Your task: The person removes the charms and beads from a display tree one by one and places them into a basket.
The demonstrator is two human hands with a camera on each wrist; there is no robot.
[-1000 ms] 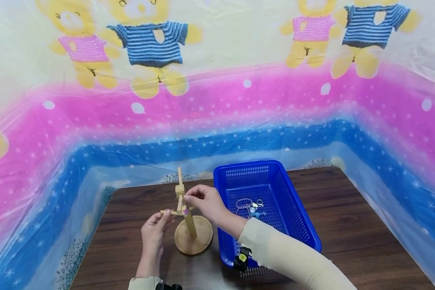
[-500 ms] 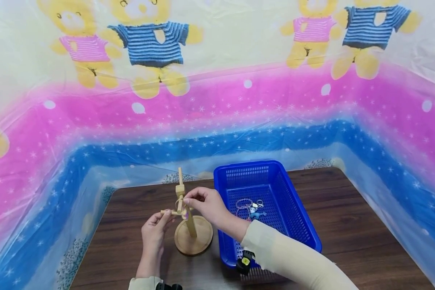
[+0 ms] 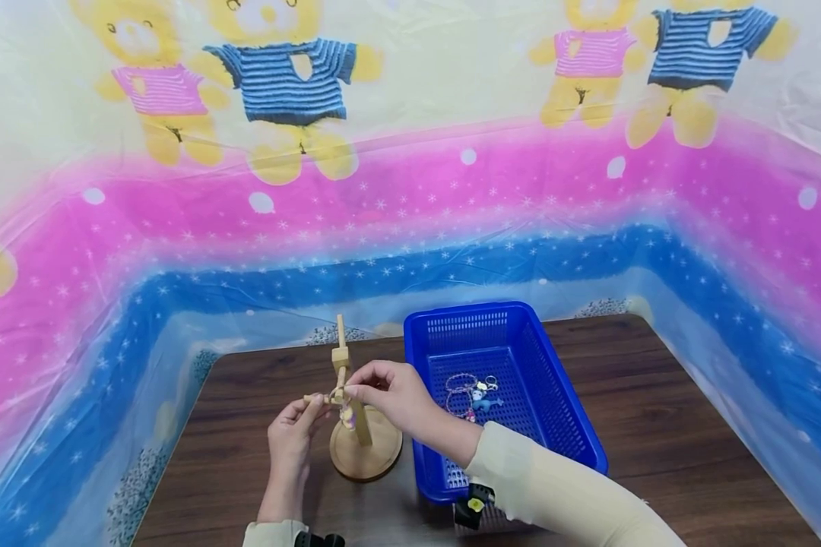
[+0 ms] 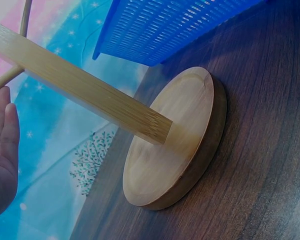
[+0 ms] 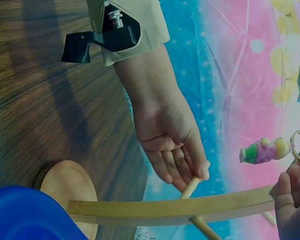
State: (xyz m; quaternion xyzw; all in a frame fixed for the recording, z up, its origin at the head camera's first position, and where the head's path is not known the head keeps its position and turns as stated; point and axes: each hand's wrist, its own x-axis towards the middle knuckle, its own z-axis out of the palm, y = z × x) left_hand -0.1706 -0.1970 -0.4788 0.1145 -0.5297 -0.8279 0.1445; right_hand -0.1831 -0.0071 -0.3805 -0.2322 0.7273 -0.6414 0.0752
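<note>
A wooden peg stand [image 3: 361, 425] stands on its round base, with thin pegs sticking out from its post. My left hand [image 3: 293, 441] pinches the tip of the left peg between thumb and fingers; in the right wrist view this left hand [image 5: 165, 125] is seen from the palm side. My right hand [image 3: 397, 391] pinches the metal ring of a keychain, right at the end of the front peg. From that ring hangs a small figure charm [image 5: 265, 151] in purple, yellow and green. In the left wrist view, the post [image 4: 90, 85] rises at a slant beside my fingers.
To the right of the stand sits a blue plastic basket [image 3: 571, 410] with perforated walls. Inside lie several keychains [image 3: 479, 399], one with a blue figure. The dark wooden table [image 3: 670, 410] ends at a printed curtain [image 3: 410, 197] behind.
My right hand has come slightly down and nearer, bringing the keychain ring along the front peg to its tip. The figure charm now hangs lower. My left hand has stayed on its peg.
</note>
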